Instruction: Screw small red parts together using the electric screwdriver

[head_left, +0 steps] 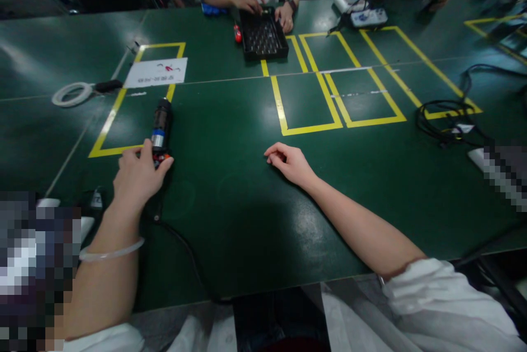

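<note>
The left hand (138, 176) rests on the green table (230, 187), its fingers closed around the near end of a black cylindrical tool (160, 127) that lies flat across a yellow tape outline (109, 121); a cable (185, 253) trails from it toward the near edge. The right hand (288, 162) lies just on the table, well apart from the tool, fingers loosely curled together and holding nothing. Farther off, a white ring (72, 94) and a paper sheet (156, 72). At the far edge, another person's hands (267, 6) work at a black tray (263, 39)
</note>
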`<state>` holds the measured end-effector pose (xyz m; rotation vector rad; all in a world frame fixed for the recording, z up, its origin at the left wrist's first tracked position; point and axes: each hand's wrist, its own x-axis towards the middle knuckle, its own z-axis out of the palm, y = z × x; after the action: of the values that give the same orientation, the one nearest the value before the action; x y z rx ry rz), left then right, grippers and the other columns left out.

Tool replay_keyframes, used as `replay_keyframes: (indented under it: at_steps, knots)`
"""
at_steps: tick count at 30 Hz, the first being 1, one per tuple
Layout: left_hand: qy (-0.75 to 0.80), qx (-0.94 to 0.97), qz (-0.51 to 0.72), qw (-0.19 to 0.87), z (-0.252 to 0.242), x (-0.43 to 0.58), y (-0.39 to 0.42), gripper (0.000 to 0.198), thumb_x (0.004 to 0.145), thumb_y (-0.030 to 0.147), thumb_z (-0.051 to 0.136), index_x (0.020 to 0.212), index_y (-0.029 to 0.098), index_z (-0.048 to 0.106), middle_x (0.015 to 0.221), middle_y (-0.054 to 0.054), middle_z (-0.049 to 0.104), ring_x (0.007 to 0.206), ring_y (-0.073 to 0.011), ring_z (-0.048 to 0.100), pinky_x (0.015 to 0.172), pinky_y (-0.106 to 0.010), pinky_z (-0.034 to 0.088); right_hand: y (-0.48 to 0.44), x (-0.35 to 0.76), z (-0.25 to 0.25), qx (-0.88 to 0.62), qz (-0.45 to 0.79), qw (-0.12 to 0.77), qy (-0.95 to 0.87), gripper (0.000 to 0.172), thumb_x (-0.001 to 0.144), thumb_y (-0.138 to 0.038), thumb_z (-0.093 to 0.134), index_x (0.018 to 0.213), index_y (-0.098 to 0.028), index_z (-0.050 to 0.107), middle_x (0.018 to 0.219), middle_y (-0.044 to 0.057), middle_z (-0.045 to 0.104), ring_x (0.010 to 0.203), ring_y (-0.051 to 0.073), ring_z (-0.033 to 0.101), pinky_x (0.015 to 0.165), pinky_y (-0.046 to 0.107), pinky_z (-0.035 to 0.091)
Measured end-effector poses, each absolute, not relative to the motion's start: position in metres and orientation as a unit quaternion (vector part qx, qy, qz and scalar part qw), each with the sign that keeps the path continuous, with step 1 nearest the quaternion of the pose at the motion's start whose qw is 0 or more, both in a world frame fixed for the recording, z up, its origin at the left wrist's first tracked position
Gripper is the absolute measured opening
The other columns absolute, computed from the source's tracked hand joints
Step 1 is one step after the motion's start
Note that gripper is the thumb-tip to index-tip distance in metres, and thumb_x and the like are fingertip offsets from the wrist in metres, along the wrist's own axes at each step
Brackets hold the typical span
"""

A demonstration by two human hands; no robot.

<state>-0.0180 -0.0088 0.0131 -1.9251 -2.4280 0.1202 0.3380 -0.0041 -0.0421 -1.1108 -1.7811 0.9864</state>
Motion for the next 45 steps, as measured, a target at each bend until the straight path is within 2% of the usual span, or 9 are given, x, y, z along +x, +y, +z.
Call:
replay_keyframes:
  at_steps: [12, 17, 21, 24, 28, 32, 35, 41, 45]
  knots:
    - [-0.795, -0.601, 0.047, 0.061, 0.011, -0.071, 0.0, 0.073, 0.09, 0.07, 0.025, 0.144, 0.022, 0.032, 0.141, -0.016, 0.04, 0.119, -0.0353, 0.044, 0.095, -0.048, 0.045, -0.004, 0.338, -0.042, -0.441, 0.38, 0.393, -0.712, 0.015, 0.087, -0.016, 0.053, 0.093, -0.018, 0.067, 0.078, 0.001, 0.07, 0.067, 0.012, 0.062, 0.067, 0.024, 0.047]
    - [-0.77, -0.61, 0.041, 0.181, 0.014, -0.051, -0.01, 0.057, 0.092, 0.059, 0.032, 0.13, 0.02, 0.05, 0.132, -0.015, 0.05, 0.115, -0.0317, 0.049, 0.092, -0.043, 0.046, -0.004, 0.338, -0.042, -0.442, 0.38, 0.389, -0.713, 0.015, 0.087, -0.017, 0.053, 0.093, -0.018, 0.067, 0.078, 0.001, 0.07, 0.067, 0.013, 0.062, 0.067, 0.024, 0.046]
    - [-0.774, -0.602, 0.082, 0.178, 0.021, -0.044, -0.004, 0.05, 0.091, 0.053, 0.034, 0.109, 0.015, 0.063, 0.114, -0.014, 0.061, 0.104, -0.0299, 0.056, 0.084, -0.04, 0.047, -0.004, 0.338, -0.041, -0.444, 0.381, 0.383, -0.715, 0.015, 0.088, -0.017, 0.054, 0.093, -0.018, 0.068, 0.078, 0.001, 0.071, 0.067, 0.013, 0.062, 0.067, 0.025, 0.046]
    - [-0.796, -0.58, 0.09, 0.15, 0.033, -0.041, 0.002, 0.051, 0.091, 0.051, 0.034, 0.108, 0.014, 0.066, 0.108, -0.014, 0.065, 0.094, -0.0309, 0.06, 0.077, -0.041, 0.048, -0.004, 0.338, -0.041, -0.447, 0.381, 0.379, -0.715, 0.015, 0.088, -0.017, 0.054, 0.094, -0.018, 0.068, 0.079, 0.001, 0.071, 0.068, 0.013, 0.062, 0.067, 0.024, 0.046]
    - [-0.826, -0.561, 0.018, 0.047, 0.048, -0.019, 0.005, 0.052, 0.087, 0.055, 0.044, 0.114, 0.016, 0.066, 0.104, -0.014, 0.069, 0.094, -0.0327, 0.063, 0.079, -0.044, 0.048, -0.003, 0.337, -0.042, -0.443, 0.388, 0.379, -0.714, 0.015, 0.088, -0.016, 0.054, 0.094, -0.017, 0.067, 0.079, 0.001, 0.071, 0.069, 0.013, 0.064, 0.068, 0.024, 0.046]
    - [-0.666, -0.687, -0.176, -0.23, 0.046, 0.034, 0.004, 0.044, 0.09, 0.046, 0.052, 0.116, 0.012, 0.062, 0.106, -0.012, 0.071, 0.096, -0.0226, 0.066, 0.088, -0.035, 0.05, -0.004, 0.337, -0.043, -0.441, 0.391, 0.382, -0.712, 0.015, 0.088, -0.016, 0.054, 0.095, -0.016, 0.068, 0.079, 0.002, 0.071, 0.069, 0.013, 0.064, 0.068, 0.024, 0.047]
    - [-0.53, -0.727, -0.189, -0.394, 0.039, 0.079, 0.002, 0.044, 0.092, 0.046, 0.052, 0.12, 0.014, 0.064, 0.103, -0.009, 0.07, 0.093, -0.0196, 0.066, 0.087, -0.032, 0.05, -0.005, 0.338, -0.042, -0.425, 0.406, 0.391, -0.708, 0.014, 0.088, -0.016, 0.054, 0.095, -0.017, 0.067, 0.079, 0.001, 0.071, 0.067, 0.012, 0.062, 0.067, 0.024, 0.047]
    - [-0.426, -0.722, -0.185, -0.512, 0.018, 0.121, -0.003, 0.055, 0.093, 0.039, 0.054, 0.142, 0.015, 0.048, 0.09, -0.004, 0.066, 0.087, -0.0173, 0.062, 0.082, -0.03, 0.048, -0.008, 0.334, -0.04, -0.335, 0.47, 0.386, -0.72, 0.028, 0.085, -0.026, 0.066, 0.111, -0.019, 0.061, 0.081, -0.001, 0.067, 0.07, 0.011, 0.059, 0.068, 0.025, 0.047]
    - [-0.416, -0.7, -0.206, -0.542, 0.001, 0.122, -0.006, 0.057, 0.094, 0.042, 0.054, 0.143, 0.016, 0.046, 0.101, -0.006, 0.066, 0.091, -0.0175, 0.061, 0.084, -0.03, 0.047, -0.01, 0.33, -0.04, -0.322, 0.497, 0.373, -0.714, 0.02, 0.086, -0.029, 0.067, 0.102, -0.018, 0.062, 0.083, 0.001, 0.068, 0.072, 0.012, 0.06, 0.068, 0.025, 0.047]
